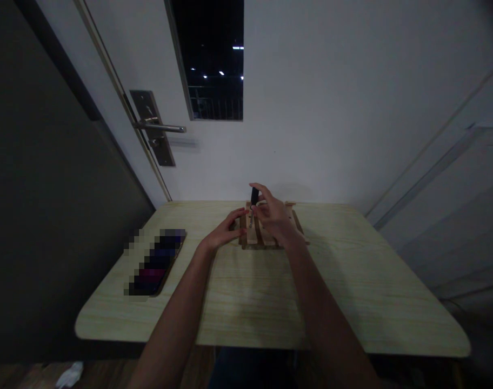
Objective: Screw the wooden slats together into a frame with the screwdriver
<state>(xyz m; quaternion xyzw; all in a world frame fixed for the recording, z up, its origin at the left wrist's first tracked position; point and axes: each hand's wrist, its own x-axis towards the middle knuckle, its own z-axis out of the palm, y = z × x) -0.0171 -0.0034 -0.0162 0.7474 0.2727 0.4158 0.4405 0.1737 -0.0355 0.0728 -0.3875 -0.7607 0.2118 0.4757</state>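
A small slatted wooden rack (pixel 252 236) lies on the table, its pale slats running away from me with dark screw holes in them. My left hand (pixel 224 231) grips its left side, thumb at the near part and fingers farther back. Over the left slat, my right hand (pixel 273 213) is closed around a screwdriver (pixel 254 196) with a black handle. The screwdriver stands nearly upright, and its metal shank points down at the slat. Whether its tip sits in a screw is too small to tell. My right hand and wrist hide part of the rack's middle.
The pale wood-grain table (pixel 238 302) has rounded front corners. On its left lies a phone (pixel 157 265) with a pixelated screen. Behind the table stands a white door (pixel 311 108) with a metal handle (pixel 161 127) and a dark window (pixel 214 59).
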